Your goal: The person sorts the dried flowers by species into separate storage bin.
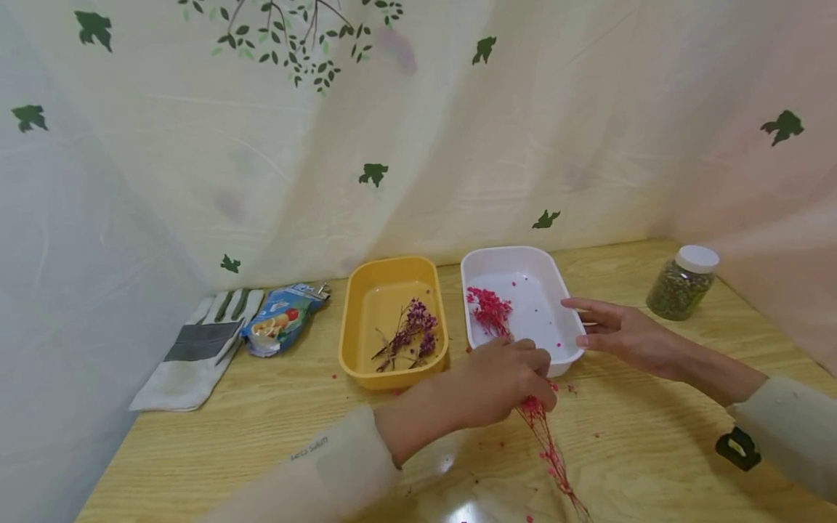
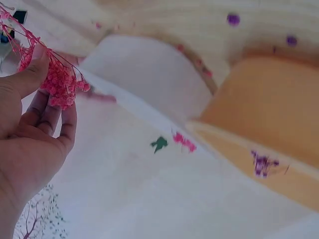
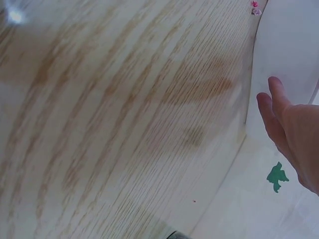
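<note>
My left hand (image 1: 493, 381) pinches a sprig of pink dried flowers (image 1: 538, 410) at the near edge of the white basin (image 1: 480, 253). Its thin red stems trail down toward the table's front, and in the left wrist view the blossoms (image 2: 62, 84) show between thumb and fingers. Another pink flower cluster (image 1: 489, 311) lies in the basin's left side, partly hidden behind that hand. At the basin's right rim is my right hand (image 1: 624, 338), its fingers loosely extended against the wall. In the right wrist view these fingers (image 3: 271, 112) look fairly straight beside the white plastic.
Left of the white basin stands a yellow basin (image 1: 358, 290) with purple dried flowers (image 1: 415, 327). Work gloves (image 1: 203, 341) and a blue packet (image 1: 281, 319) lie farther left. A white-lidded jar (image 1: 681, 287) stands at right. Pink bits dot the wooden table (image 1: 294, 436).
</note>
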